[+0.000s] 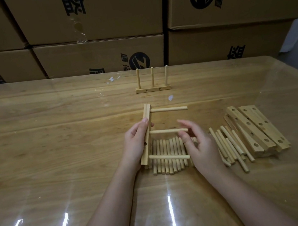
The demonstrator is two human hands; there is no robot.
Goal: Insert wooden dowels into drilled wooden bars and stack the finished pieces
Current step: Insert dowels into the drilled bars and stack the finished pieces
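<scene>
My left hand [136, 142] grips a drilled wooden bar [147, 116], held on edge above the table. Three dowels stick out of it to the right: a top one [168, 109], a middle one [165, 131] and a bottom one [168, 157]. My right hand [200, 144] hovers at the free tip of the middle dowel with relaxed fingers, thumb just under the tip and index finger above it. A finished piece [153, 89] stands farther back, its three dowels upright.
A row of loose dowels [167, 167] lies under my hands. More dowels [231, 146] lie scattered to the right, beside a pile of drilled bars [255, 128]. The wooden table [54, 143] has a glossy clear cover. Stacked cardboard boxes [99, 53] stand behind it.
</scene>
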